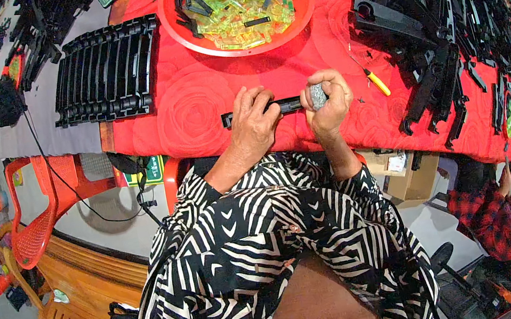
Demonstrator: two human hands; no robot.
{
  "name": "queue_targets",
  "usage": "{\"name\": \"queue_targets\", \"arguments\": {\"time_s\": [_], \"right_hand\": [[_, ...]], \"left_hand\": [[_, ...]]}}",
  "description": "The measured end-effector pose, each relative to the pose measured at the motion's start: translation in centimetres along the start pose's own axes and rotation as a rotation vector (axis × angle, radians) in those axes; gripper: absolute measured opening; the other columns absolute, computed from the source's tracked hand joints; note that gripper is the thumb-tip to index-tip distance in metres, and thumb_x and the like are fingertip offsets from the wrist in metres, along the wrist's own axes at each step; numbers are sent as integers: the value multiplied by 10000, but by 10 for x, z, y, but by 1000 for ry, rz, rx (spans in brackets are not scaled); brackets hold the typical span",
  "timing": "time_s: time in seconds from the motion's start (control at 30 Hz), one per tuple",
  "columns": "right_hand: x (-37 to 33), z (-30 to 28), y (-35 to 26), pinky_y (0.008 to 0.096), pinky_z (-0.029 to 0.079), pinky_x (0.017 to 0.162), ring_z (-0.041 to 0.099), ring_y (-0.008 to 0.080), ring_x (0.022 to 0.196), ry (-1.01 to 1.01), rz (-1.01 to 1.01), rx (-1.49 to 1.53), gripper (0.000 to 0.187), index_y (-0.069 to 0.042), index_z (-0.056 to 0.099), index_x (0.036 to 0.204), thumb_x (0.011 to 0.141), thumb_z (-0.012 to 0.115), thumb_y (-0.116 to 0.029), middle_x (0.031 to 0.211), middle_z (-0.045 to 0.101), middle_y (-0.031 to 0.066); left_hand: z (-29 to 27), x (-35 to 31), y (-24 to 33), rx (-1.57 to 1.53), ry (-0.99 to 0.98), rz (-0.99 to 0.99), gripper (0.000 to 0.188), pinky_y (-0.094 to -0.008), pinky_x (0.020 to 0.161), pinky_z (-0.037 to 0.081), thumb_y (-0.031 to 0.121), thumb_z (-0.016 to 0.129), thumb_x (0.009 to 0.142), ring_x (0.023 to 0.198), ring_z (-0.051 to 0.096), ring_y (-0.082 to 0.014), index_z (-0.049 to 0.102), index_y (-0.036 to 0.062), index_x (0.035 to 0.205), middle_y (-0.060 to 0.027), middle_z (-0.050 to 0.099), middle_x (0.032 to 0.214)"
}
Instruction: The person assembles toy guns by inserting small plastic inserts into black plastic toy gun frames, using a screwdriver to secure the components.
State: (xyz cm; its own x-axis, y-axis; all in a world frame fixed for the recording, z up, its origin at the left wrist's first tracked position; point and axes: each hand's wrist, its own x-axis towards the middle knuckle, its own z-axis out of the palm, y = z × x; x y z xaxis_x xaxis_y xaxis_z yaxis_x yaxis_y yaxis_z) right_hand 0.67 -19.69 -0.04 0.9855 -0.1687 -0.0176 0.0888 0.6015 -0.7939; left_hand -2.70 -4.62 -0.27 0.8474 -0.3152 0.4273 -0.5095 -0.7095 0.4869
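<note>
A narrow black plastic strip (pixel 290 105) lies crosswise near the front edge of the red-covered table. My left hand (pixel 254 122) is closed over its left part, with fingers curled and pressed onto it. My right hand (pixel 330 105) is wrapped round a grey speckled lump (pixel 318 95), stone-like, at the strip's right end. The fingers hide most of the lump and that end of the strip. Beyond my hands stands a red basin (pixel 176 37) holding yellow-green translucent pieces (pixel 244 14) and small black parts.
A row of joined black slatted parts (pixel 107 73) lies at left. Large heaps of black plastic parts (pixel 441 10) cover the right side. A yellow-handled screwdriver (pixel 377 82) rests right of my hands. Another person (pixel 492 220) is at lower right, and a red chair (pixel 38 204) at left.
</note>
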Motion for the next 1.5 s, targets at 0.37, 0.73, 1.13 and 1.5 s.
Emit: {"name": "queue_targets", "arguments": {"time_s": [0.37,0.73,1.13,1.5], "right_hand": [[-3,16,-4,272,330,338,344,130,352,107,-32,-109,208,48,519,758,775,355,-80,521,429,81],[-7,7,2,256,362,386,429,122,399,-40,-101,-346,225,35,556,742,776,363,-77,558,492,70],[-1,3,-30,247,358,387,416,125,391,-23,-122,74,201,37,562,810,808,400,-82,561,471,49],[9,-1,-60,362,452,647,568,282,725,-524,-277,-1503,135,-64,645,873,775,586,-136,754,555,127]], "left_hand": [[0,0,-2,-9,5,3,131,-505,936,358,77,616,675,1027,489,-290,556,35,784,-110,540,978],[0,-2,-1,-9,-9,7,142,-496,942,356,82,620,679,1025,490,-289,565,30,800,-107,543,967],[0,2,-3,-80,14,12,221,-508,935,364,70,669,644,1027,475,-322,540,-2,807,-142,519,984],[-31,8,-11,75,-99,145,148,-518,951,328,108,628,668,1058,467,-317,564,45,785,-118,527,1025]]}}
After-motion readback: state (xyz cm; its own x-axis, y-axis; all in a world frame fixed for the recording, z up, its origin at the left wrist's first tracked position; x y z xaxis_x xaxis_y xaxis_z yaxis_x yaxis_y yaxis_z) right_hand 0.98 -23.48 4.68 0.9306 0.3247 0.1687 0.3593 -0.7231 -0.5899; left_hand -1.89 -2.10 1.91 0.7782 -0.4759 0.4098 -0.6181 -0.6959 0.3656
